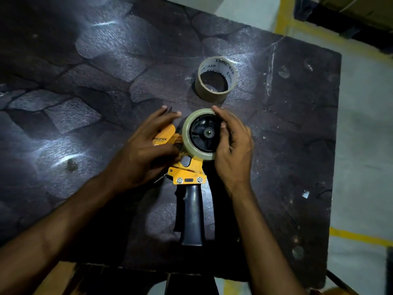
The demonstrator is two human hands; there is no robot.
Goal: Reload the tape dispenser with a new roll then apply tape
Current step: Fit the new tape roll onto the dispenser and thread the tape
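Observation:
A yellow tape dispenser (187,174) with a black handle (192,216) lies flat on the dark table (85,81). A clear tape roll (188,134) sits on its black hub. My right hand (232,150) is wrapped around the right side of that roll, thumb on the hub's edge. My left hand (146,147) rests on the dispenser's yellow front end, fingers spread over it, fingertips by the roll's left side. An empty cardboard tape core (217,78) printed with black lettering stands on the table just behind the dispenser.
The table's right edge (333,145) drops to a pale floor with yellow lines (359,235). Its front edge runs just below the handle. A dark object (340,20) lies on the floor at the far right.

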